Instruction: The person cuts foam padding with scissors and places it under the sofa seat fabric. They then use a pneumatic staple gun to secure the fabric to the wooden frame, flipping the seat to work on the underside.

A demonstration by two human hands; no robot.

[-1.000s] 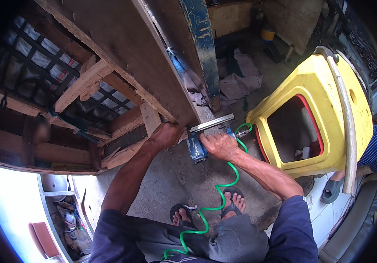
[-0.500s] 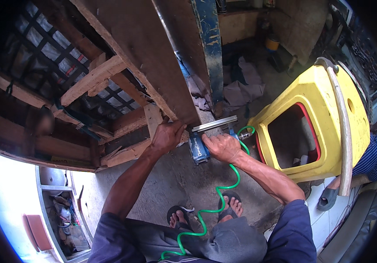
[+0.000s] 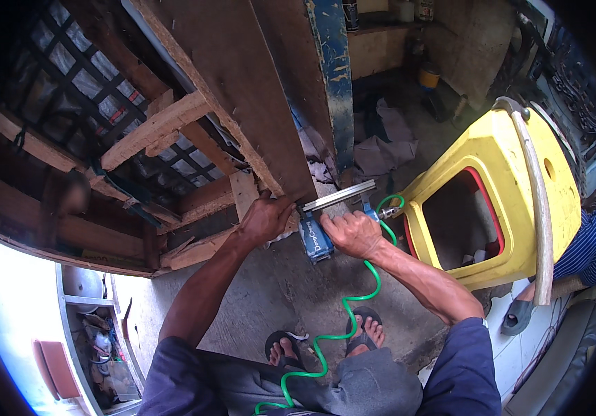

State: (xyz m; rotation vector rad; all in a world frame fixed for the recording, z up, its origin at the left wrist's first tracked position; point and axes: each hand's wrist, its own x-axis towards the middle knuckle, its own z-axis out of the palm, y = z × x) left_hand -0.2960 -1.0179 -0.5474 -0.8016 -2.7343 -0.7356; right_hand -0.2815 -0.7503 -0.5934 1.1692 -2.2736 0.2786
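Note:
My right hand (image 3: 352,234) is wrapped round a blue air stapler (image 3: 314,238) with a long silver magazine (image 3: 339,195) along its far side. A green coiled air hose (image 3: 351,315) joins the tool's right end and runs down toward my lap. Just left of the stapler, my left hand (image 3: 265,220) grips the lower corner of a brown panel (image 3: 235,76) fixed to a rough wooden frame (image 3: 156,128). Its fingertips lie on the panel's edge, close to the magazine's left end. Whether the tool touches the panel is hard to see.
A yellow plastic stool (image 3: 520,229) lies on its side at right, with a wooden-handled hammer (image 3: 539,208) hooked over it. A blue peeling post (image 3: 333,76) stands behind the panel. Crumpled cloth (image 3: 388,142) lies beyond. A person's sandalled foot (image 3: 518,315) is at right.
The panel and frame have shifted slightly to the right, covering a shiny strip that showed beside the panel. The stapler has tilted a little, its magazine's right end now farther away.

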